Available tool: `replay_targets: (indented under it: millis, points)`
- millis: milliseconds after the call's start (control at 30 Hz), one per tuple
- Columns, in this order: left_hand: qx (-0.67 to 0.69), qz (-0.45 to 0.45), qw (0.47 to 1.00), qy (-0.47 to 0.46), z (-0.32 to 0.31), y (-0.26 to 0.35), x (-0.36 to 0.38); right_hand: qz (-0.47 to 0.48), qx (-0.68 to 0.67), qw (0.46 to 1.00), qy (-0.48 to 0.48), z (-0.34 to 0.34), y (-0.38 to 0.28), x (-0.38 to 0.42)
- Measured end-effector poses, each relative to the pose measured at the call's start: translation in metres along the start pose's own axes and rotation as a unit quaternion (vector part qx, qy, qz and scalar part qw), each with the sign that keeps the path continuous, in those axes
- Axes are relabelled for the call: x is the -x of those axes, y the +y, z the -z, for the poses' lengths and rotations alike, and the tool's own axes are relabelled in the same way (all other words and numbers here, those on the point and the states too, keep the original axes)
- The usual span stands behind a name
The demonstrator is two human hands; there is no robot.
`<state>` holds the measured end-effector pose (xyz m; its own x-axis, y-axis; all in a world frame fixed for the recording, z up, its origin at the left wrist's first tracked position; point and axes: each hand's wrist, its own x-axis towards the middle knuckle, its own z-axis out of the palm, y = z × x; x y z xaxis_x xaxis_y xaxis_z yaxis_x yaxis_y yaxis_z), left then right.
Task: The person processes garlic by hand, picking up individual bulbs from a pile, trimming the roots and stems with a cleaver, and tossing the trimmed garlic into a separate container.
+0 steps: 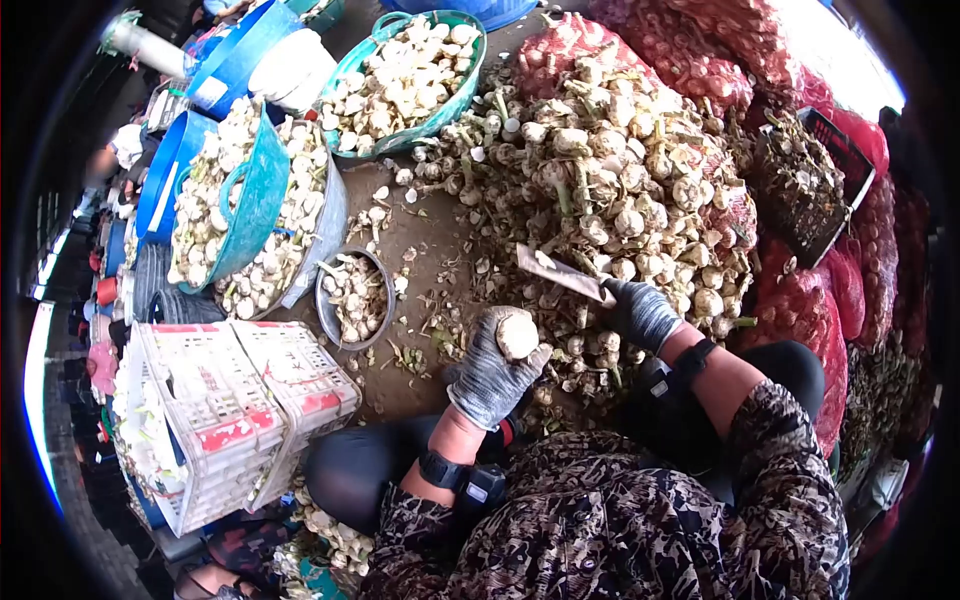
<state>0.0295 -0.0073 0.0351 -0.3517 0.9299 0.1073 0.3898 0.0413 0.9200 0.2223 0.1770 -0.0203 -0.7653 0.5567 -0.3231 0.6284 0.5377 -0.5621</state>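
In a grey knit glove, my left hand (490,372) is closed around a garlic bulb (517,336), whose pale round face points up. My right hand (640,312), gloved the same way, grips a knife (563,274) by its handle. The knife's broad flat blade reaches up and left, apart from the bulb. Just beyond both hands rises a large heap of garlic bulbs (630,190), many with stems and roots still on. Scraps of peel and stem lie on the ground around the heap.
A small metal bowl (325,305) of garlic stands left of my hands. Green tubs (478,85) of garlic sit farther back, near blue tubs (165,185). A white plastic crate (215,385) is at my left. Red mesh sacks (800,310) and a dark crate (840,150) line the right.
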Motion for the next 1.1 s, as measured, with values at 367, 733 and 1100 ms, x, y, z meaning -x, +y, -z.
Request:
replay_targets:
  millis: [367,733,1100]
  points:
    - [0.375,0.178,0.908,0.052,-0.02,-0.01,-0.002,0.015,-0.514,0.858,-0.006,-0.004,-0.073,0.014]
    - [0.048,0.128,0.99,-0.021,-0.03,-0.083,0.0,0.153,-0.03,0.987,0.041,0.037,-0.072,0.031]
    - [0.462,0.32,0.791,0.24,0.048,-0.074,-0.114,-0.07,-0.152,0.984,0.065,0.003,-0.012,0.013]
